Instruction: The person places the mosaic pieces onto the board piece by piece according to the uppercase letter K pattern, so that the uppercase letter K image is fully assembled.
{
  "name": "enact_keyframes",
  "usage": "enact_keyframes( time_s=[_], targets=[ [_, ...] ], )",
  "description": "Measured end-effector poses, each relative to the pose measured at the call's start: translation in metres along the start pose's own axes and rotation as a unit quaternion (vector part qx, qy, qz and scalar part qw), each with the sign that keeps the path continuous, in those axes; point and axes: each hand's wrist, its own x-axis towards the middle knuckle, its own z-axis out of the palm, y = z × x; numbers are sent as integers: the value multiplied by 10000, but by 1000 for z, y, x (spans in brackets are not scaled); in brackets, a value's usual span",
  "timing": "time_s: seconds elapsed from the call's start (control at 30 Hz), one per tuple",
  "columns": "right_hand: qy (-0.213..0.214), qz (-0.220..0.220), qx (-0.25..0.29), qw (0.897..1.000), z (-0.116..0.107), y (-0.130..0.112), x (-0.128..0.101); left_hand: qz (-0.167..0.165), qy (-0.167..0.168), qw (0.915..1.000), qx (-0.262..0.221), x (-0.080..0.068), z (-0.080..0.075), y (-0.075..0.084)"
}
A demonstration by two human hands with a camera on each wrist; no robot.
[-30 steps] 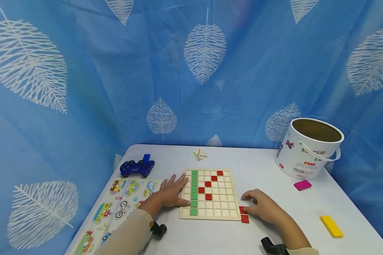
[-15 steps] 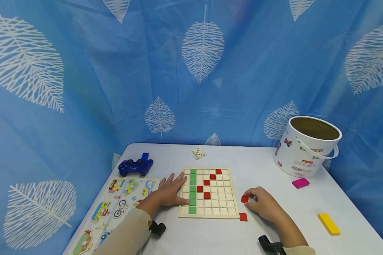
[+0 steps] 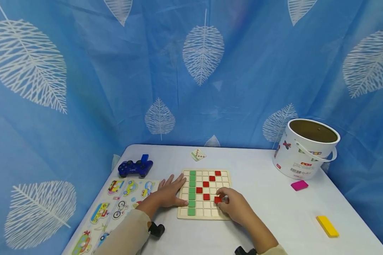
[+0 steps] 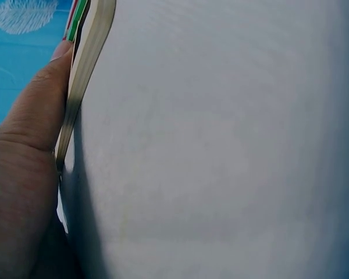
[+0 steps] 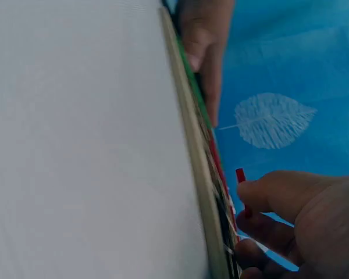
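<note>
A square wooden grid board [image 3: 207, 216] lies on the white table, with a column of green tiles [image 3: 192, 193] at its left and several red tiles [image 3: 205, 184] in a bent diagonal. My left hand [image 3: 168, 194] rests on the board's left edge with fingers spread; its thumb lies along the rim in the left wrist view. Over the lower right of the grid, my right hand [image 3: 235, 205] pinches one red tile [image 3: 217, 200] between thumb and fingers. In the right wrist view that tile stands on edge, close over the board.
A small pattern card [image 3: 198, 154] lies behind the board. To the left are a blue game controller [image 3: 135, 167] and a vehicle picture puzzle [image 3: 115, 198]. A white bucket [image 3: 301, 156], a magenta block [image 3: 299, 185] and a yellow block [image 3: 327, 226] stand on the right.
My right hand has picked a red tile off the table beside the board and carried it left over the grid. The other loose red tile is now hidden. My left hand stays put.
</note>
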Motion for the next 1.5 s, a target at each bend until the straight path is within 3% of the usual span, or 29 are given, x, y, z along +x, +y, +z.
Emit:
enact_keyframes(
  time_s=[0.17, 0.43, 0.63, 0.87, 1.0, 1.17, 1.33, 1.5],
  targets=[
    [1, -280, -551, 9981, 13, -4, 1, 66, 12, 10000, 12, 0, 0, 1],
    [3, -393, -500, 9980, 14, -4, -2, 49, -22, 10000, -8, 0, 0, -1],
    [115, -723, -668, 9951, 12, -5, -2, 47, -16, 10000, 19, 1, -1, -2],
    [-145, -779, -595, 9951, 11, -1, -1, 53, 21, 10000, 5, 1, 0, -4],
    [-254, -342, -214, 9989, -2, 6, -3, 25, 8, 10000, 7, 1, 0, -4],
    [-499, 406, 63, 9979, -34, 29, -16, -15, -8, 10000, 36, 2, 0, -2],
    [-1268, 246, -261, 9913, -54, 55, -40, -17, -61, 10000, -41, 2, 2, -2],
    [-1242, -140, -458, 9911, -54, 63, -51, -54, 3, 10000, 14, 2, 0, -2]
  ],
)
